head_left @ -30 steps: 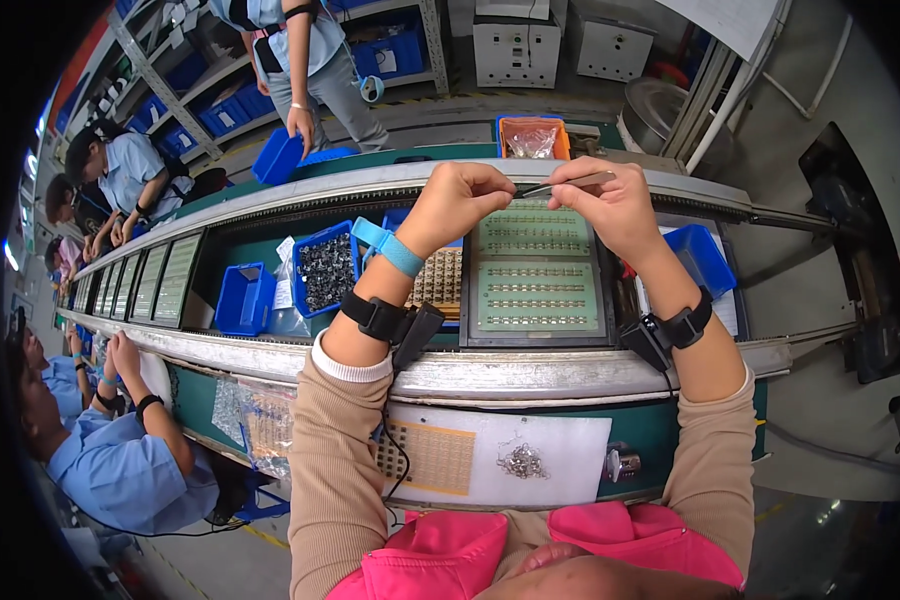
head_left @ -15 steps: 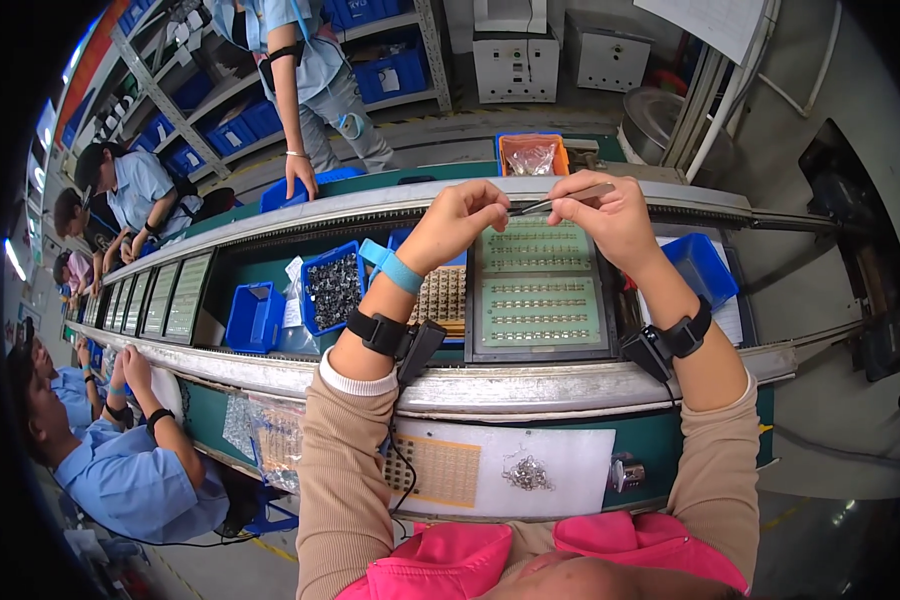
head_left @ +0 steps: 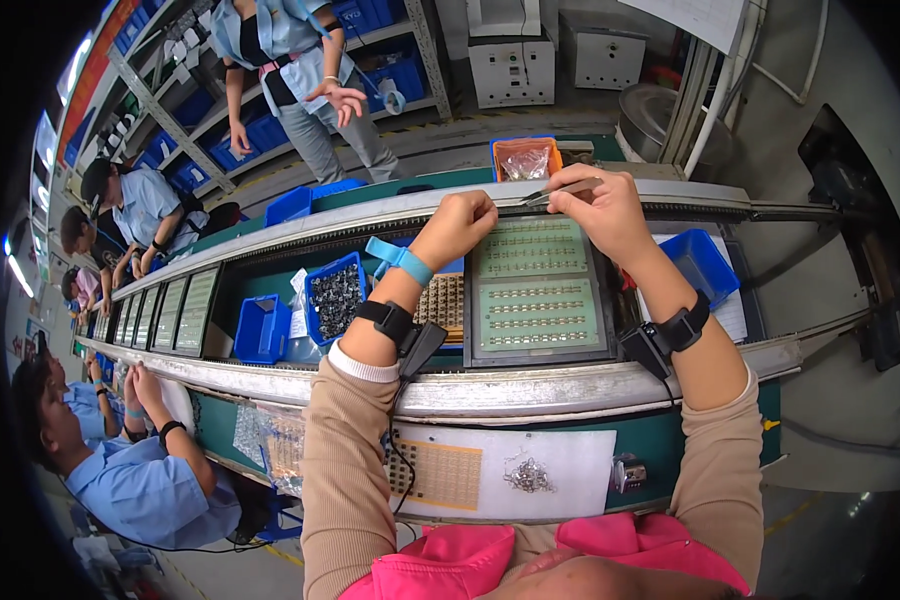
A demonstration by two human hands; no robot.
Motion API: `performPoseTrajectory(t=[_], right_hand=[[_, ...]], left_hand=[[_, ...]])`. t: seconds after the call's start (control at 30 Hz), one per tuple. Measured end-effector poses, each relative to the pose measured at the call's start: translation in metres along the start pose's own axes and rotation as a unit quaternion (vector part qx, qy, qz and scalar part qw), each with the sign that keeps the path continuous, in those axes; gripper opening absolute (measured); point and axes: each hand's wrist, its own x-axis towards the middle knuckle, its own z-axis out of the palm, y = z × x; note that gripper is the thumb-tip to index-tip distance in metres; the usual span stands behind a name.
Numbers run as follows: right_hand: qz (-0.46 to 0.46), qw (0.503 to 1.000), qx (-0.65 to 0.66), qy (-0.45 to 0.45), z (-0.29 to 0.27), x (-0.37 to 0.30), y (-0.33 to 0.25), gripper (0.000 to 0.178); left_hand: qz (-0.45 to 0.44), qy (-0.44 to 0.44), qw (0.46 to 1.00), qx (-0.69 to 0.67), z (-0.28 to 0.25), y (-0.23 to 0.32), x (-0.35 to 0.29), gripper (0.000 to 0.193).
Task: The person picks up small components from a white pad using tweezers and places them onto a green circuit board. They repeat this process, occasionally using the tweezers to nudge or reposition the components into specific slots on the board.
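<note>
My right hand (head_left: 610, 212) is closed round metal tweezers (head_left: 562, 191), whose tips point left and are clear of my other hand. Just left of them my left hand (head_left: 458, 222) is curled, its fingers pressed together; whatever they hold is hidden. Both hands are above the far end of a dark-framed tray (head_left: 545, 357). Two green circuit boards lie in it, a far one (head_left: 530, 258) and a near one (head_left: 538, 313), with rows of small metal parts. Beside the tray, partly behind my left wrist, a tan grid of parts (head_left: 442, 306) shows.
Left on the line stand a blue bin of black parts (head_left: 336, 300) and another blue bin (head_left: 262, 330). A blue tray (head_left: 697, 268) sits right. Nearer me, a white sheet (head_left: 580, 470) bears small metal pieces (head_left: 528, 475) and a tan board (head_left: 448, 474). Co-workers (head_left: 150, 470) work at left.
My left hand has drawn away from the tweezer tips, leaving a gap between them. The co-worker across the line has straightened and lifted a hand off the far blue bin.
</note>
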Motion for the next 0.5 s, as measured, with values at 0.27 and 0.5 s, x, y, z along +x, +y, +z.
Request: performPoseTrajectory(t=[0.27, 0.5], right_hand=[[-0.049, 0.999, -0.016, 0.017, -0.005, 0.001, 0.006, 0.010], [-0.070, 0.996, -0.041, 0.019, -0.005, 0.003, 0.008, 0.010]], left_hand=[[0.057, -0.047, 0.996, 0.049, 0.012, -0.016, 0.009, 0.013], [0.085, -0.024, 0.994, 0.067, 0.014, -0.019, 0.008, 0.014]])
